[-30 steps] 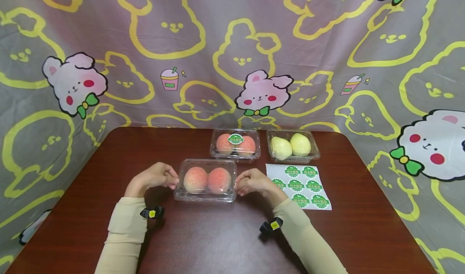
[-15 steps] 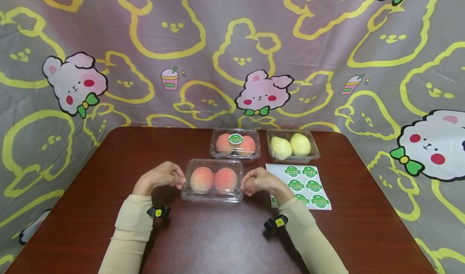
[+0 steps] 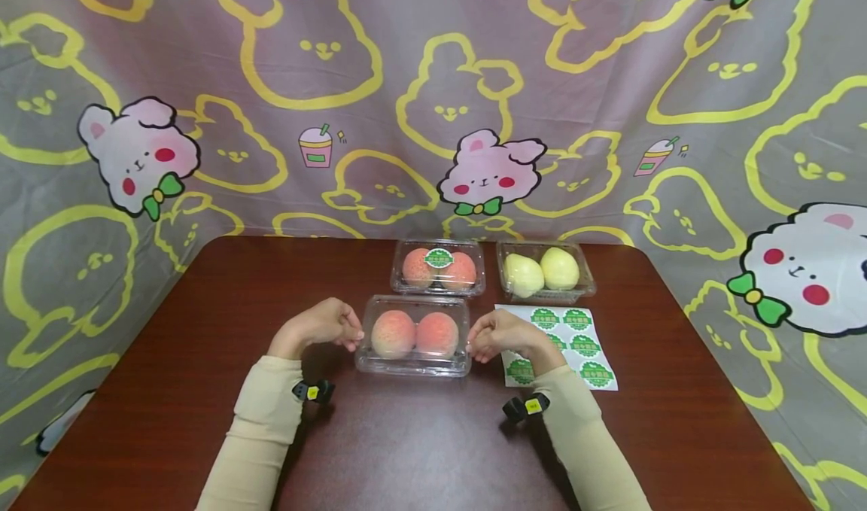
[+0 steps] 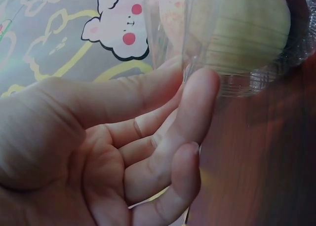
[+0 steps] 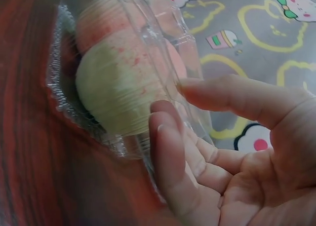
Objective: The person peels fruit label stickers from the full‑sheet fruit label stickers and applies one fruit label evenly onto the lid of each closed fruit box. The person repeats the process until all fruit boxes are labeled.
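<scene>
A clear plastic clamshell box [image 3: 413,370] with two pink-and-cream peaches [image 3: 393,336] stands in the middle of the table in the head view. My left hand [image 3: 323,326] pinches the rim at its left end. At the opposite end, my right hand [image 3: 509,336] has thumb and fingertips on the rim. The left wrist view shows thumb and index finger [image 4: 200,105] meeting at the clear edge, one pale peach behind the plastic. In the right wrist view the thumb [image 5: 222,94] and fingers bracket the box's edge.
Behind stands another peach box [image 3: 400,288] with a green round label [image 3: 439,259] on its lid. To its right is a box [image 3: 585,270] holding two yellow-green pears. A white sheet of green stickers [image 3: 603,345] lies partly under my right hand. Patterned cloth [image 3: 379,82] hangs behind the table.
Both hands and the peach box between them have slid to the right across the table. My right hand now overlaps more of the sticker sheet. The back boxes have stayed put.
</scene>
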`<state>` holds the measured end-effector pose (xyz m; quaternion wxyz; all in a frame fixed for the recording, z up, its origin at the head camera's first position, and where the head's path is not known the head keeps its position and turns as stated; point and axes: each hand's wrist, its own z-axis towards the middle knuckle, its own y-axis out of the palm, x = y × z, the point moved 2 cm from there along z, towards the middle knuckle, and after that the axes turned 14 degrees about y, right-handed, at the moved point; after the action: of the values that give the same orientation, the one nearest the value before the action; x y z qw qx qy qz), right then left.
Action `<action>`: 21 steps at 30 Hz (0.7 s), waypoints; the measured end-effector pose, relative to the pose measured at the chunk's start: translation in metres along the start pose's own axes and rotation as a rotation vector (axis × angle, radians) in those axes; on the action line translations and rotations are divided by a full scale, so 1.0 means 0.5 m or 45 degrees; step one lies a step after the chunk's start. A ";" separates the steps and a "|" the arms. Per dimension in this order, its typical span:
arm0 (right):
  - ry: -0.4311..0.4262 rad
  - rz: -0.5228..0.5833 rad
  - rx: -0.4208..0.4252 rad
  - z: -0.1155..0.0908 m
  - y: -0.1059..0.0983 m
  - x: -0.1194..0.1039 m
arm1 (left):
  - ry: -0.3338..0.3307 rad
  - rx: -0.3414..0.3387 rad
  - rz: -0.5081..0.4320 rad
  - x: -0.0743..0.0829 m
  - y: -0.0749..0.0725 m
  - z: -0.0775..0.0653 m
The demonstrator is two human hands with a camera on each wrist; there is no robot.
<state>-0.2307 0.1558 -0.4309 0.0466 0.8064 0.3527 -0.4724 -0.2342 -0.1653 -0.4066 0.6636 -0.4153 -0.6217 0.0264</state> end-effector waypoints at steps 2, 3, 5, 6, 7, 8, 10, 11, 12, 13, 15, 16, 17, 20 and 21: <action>0.001 -0.021 0.003 -0.004 -0.007 0.002 | -0.002 -0.005 0.007 0.005 0.005 0.005; 0.004 -0.025 0.002 -0.006 -0.010 0.003 | -0.001 -0.007 0.008 0.007 0.008 0.007; 0.014 -0.034 0.005 -0.010 -0.016 0.006 | -0.001 -0.012 0.011 0.011 0.013 0.012; 0.012 -0.039 0.005 -0.011 -0.019 0.007 | -0.001 -0.014 0.014 0.012 0.015 0.014; 0.014 -0.046 0.008 -0.013 -0.022 0.008 | 0.000 -0.018 0.015 0.014 0.017 0.015; 0.015 -0.054 0.011 -0.015 -0.024 0.009 | -0.002 -0.022 0.013 0.015 0.019 0.017; 0.015 -0.069 0.017 -0.018 -0.030 0.011 | -0.007 -0.026 0.009 0.017 0.022 0.021; 0.012 -0.074 0.015 -0.020 -0.032 0.013 | -0.006 -0.030 0.004 0.017 0.024 0.022; 0.008 -0.079 0.013 -0.021 -0.034 0.014 | -0.002 -0.034 0.007 0.017 0.026 0.023; 0.013 -0.082 0.015 -0.022 -0.037 0.016 | -0.004 -0.036 0.006 0.017 0.027 0.025; 0.012 -0.081 0.009 -0.024 -0.041 0.019 | -0.002 -0.042 0.005 0.020 0.029 0.026; 0.010 -0.081 0.007 -0.025 -0.042 0.020 | 0.005 -0.048 0.010 0.021 0.030 0.026; 0.011 -0.083 0.005 -0.026 -0.044 0.021 | 0.006 -0.050 0.015 0.023 0.030 0.027; 0.016 -0.087 -0.001 -0.029 -0.047 0.021 | 0.008 -0.053 0.027 0.027 0.031 0.027; 0.017 -0.088 -0.004 -0.030 -0.047 0.021 | 0.010 -0.052 0.029 0.028 0.031 0.027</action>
<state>-0.2311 0.1851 -0.4247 0.0291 0.7969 0.3813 -0.4677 -0.2351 -0.1403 -0.4059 0.6570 -0.4359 -0.6147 0.0199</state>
